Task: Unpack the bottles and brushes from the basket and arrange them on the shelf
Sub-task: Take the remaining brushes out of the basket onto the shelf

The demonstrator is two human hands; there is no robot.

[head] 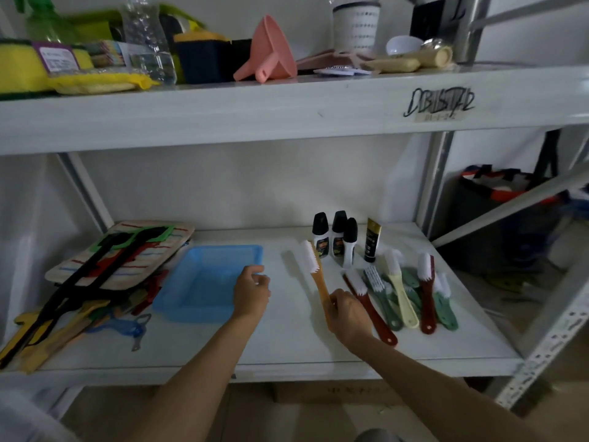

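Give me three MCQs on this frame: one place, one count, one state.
1. Where is the blue basket?
A. upper shelf
B. lower shelf, left of the bottles
C. floor

2. How many black-capped bottles stand beside the tube?
A. one
B. three
C. five

3. What is the right hand doing?
A. gripping the orange brush
B. resting flat
C. holding a bottle

Answers: 1 B, it sits on the lower shelf by the left hand; 2 B, three caps show; 3 A, fingers wrap the handle.
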